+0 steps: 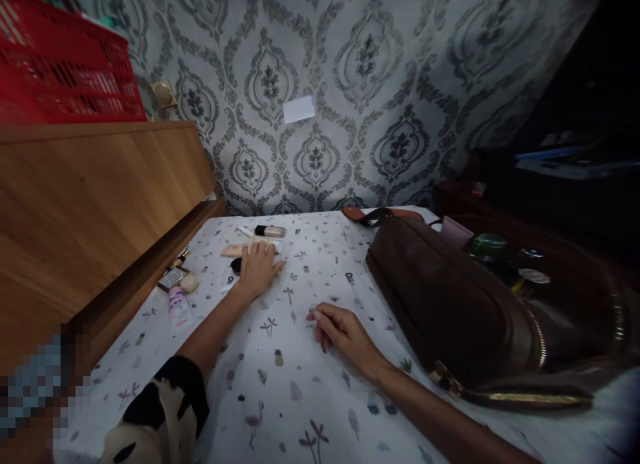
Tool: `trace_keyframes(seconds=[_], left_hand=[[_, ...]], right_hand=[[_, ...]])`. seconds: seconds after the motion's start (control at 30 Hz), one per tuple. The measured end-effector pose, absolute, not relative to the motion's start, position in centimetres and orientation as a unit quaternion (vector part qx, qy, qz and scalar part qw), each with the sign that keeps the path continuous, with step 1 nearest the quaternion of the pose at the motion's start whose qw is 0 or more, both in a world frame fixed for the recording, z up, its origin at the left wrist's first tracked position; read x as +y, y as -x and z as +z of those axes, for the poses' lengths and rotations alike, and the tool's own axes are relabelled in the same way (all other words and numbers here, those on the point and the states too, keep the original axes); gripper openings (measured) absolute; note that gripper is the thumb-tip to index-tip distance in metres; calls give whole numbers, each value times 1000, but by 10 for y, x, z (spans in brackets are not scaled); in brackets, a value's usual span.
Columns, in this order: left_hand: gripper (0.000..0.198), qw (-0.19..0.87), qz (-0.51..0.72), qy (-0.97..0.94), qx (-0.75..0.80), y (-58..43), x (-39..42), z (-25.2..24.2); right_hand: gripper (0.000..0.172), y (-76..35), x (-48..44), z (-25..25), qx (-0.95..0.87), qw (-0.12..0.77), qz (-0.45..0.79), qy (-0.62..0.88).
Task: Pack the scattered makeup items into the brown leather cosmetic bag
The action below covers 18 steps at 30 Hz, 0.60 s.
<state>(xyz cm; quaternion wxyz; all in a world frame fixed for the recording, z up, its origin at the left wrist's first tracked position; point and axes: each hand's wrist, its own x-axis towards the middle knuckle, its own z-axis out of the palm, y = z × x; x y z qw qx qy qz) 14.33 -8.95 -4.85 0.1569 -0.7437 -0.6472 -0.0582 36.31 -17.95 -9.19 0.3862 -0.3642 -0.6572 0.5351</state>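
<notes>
My left hand (pixel 259 267) lies on the patterned white sheet (pixel 300 384), fingers stretched over a cluster of small cosmetics: a beige flat tube (pixel 234 250), a small foundation bottle with a dark cap (pixel 270 231) and a small black round item (pixel 236 265). Whether it grips any of them I cannot tell. My right hand (pixel 340 331) rests on the sheet nearer to me, fingers curled with the thumb tucked against them; nothing shows in it. An open brown leather bag (pixel 450 304) lies just right of that hand.
A wooden headboard (pixel 90 211) runs along the left, with a red plastic crate (pixel 60 64) on top. A pink tube (pixel 179 308), a compact (pixel 173 278) and a lipstick (pixel 181 256) lie near the headboard. Jars and a pink pouch (pixel 456 232) fill the bag. Patterned wallpaper is behind.
</notes>
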Motion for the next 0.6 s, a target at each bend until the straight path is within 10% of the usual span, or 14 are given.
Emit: trace_keyframes(seconds=[0.6], left_hand=[[46,100,-115,733,-663,-154,-34,-38]], right_hand=[[48,-364,-181,-90,-663,382,531,363]])
